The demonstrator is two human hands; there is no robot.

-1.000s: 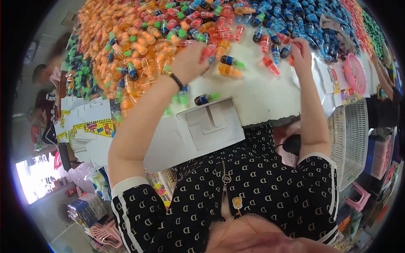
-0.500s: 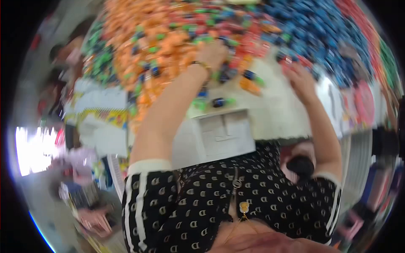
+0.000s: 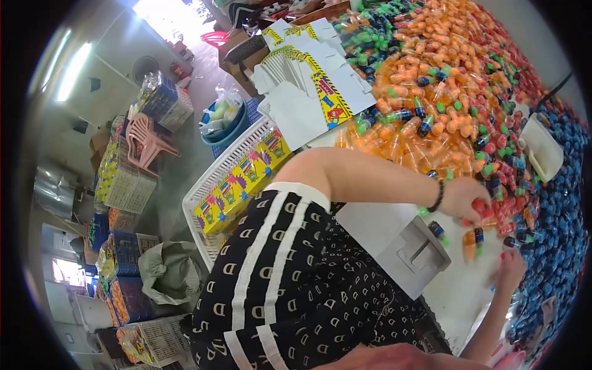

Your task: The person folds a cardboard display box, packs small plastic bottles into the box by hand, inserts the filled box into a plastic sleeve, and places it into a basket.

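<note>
My left hand (image 3: 464, 198), with a dark bracelet at the wrist, is closed around a small red bottle (image 3: 481, 208) at the edge of the pile. My right hand (image 3: 510, 270) is to the right and lower, its fingers drawn together beside a dark-capped small bottle (image 3: 511, 242); what they hold, if anything, is unclear. Between my hands and my body lie an orange bottle (image 3: 470, 245) and a blue-and-green one (image 3: 438, 231). An open white box (image 3: 404, 259) with a cut-out insert lies against my front.
Heaps of orange bottles (image 3: 425, 142) and blue bottles (image 3: 558, 228) cover the table, with a white scoop-like container (image 3: 542, 148) among them. Flat white cartons (image 3: 299, 117) and a white basket (image 3: 209, 179) of yellow boxes are on my left. Beyond are a pink chair (image 3: 148, 145) and stacked crates.
The view has swung left, showing more of the room. My left hand has moved from among orange and green bottles to a red one. My hands are now closer together.
</note>
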